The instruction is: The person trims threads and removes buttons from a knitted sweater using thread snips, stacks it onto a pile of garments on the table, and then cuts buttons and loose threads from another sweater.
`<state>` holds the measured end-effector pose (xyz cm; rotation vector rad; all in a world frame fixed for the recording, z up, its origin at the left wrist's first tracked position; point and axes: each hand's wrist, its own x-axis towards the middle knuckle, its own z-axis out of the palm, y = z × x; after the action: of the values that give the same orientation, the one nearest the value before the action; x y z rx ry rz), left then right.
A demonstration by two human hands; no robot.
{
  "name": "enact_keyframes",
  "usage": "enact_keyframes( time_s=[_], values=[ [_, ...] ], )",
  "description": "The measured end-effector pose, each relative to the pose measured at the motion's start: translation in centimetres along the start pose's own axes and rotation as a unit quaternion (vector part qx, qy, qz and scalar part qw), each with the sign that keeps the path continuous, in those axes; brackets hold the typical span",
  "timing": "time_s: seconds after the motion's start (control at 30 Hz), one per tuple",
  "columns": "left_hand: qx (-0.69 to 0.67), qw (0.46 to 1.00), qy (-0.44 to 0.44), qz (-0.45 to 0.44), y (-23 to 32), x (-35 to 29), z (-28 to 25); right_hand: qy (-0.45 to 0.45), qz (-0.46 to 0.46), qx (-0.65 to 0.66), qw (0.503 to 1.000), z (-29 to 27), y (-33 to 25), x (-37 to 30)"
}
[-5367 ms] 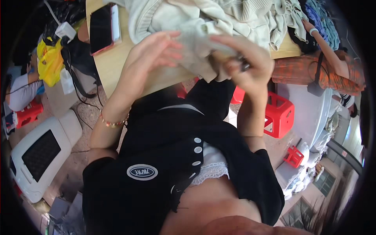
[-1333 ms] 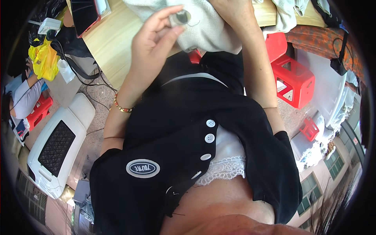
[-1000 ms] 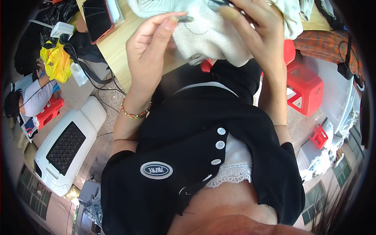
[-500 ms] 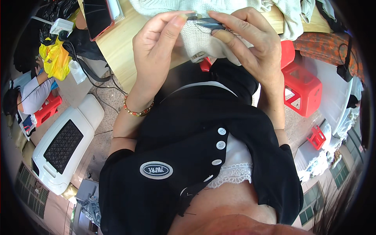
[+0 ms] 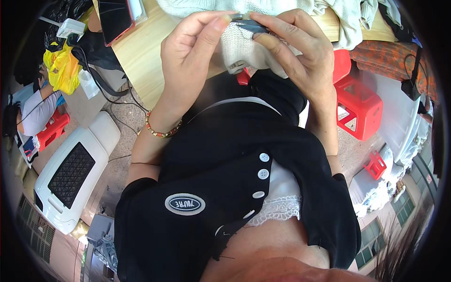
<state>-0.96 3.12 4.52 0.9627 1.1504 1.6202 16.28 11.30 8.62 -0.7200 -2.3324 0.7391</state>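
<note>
Pale wood tabletop lay left of and beyond the grips. Angled inward toward each other, the left hand pinched a small grey piece between thumb and forefinger, and the right hand pinched a dark bladed tool beside it. Off-white knit fabric, finely textured and folded, hung just below both grips.

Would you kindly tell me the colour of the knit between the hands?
The knit is off-white, clearest in the head view.
</note>
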Motion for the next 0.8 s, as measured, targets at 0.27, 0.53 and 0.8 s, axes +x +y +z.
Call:
enact_keyframes(
  time_s=[0.27,0.53,0.8],
  values=[
    [0.048,0.999,-0.017,0.012,-0.1,0.1,-0.1,0.007,0.017,0.002,1.0,0.7,0.2,-0.2],
    [-0.151,0.98,-0.06,-0.119,-0.3,-0.6,0.6,0.055,0.134,0.082,0.986,2.2,1.9,1.2],
    [-0.195,0.961,-0.087,-0.174,0.1,-1.1,-0.4,0.065,0.107,0.046,0.991,2.7,2.6,2.5]
  ],
)
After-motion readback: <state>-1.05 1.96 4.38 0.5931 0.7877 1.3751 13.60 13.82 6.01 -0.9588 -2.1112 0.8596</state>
